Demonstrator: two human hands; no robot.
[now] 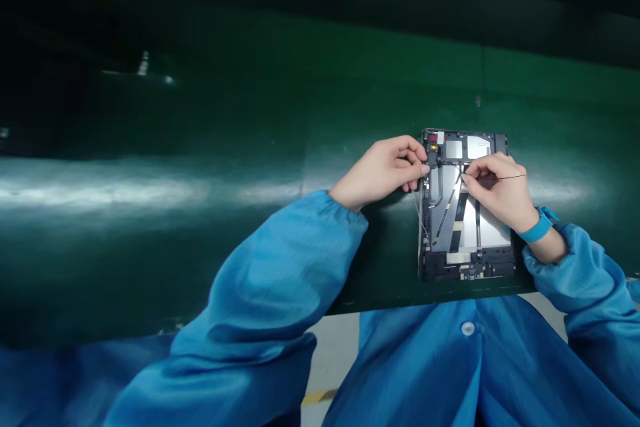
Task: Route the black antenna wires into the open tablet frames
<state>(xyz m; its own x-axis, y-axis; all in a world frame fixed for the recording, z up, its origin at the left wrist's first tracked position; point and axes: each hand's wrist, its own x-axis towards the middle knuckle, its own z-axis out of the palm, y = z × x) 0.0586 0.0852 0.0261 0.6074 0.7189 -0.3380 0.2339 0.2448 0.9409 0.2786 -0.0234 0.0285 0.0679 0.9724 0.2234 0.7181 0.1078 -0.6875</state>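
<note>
An opened tablet (493,227) lies on the green bench top, its inside facing up, with silver battery panels, dark ribbon cables and small boards showing. My left hand (387,170) is at its upper left edge, thumb and forefinger closed there; what they pinch is too small to make out. Over the upper right part of the tablet, my right hand (500,187) pinches a thin black wire (513,177). One end of the wire sticks out to the right past the knuckles. Its other part seems to run left across the tablet's top toward my left fingertips.
The green bench top (240,247) stretches far to the left, with bright light reflections on it. Its front edge runs just below the tablet, close to my blue smock (425,353). A dark band lies along the back. Small bright bits (144,63) show at the far left.
</note>
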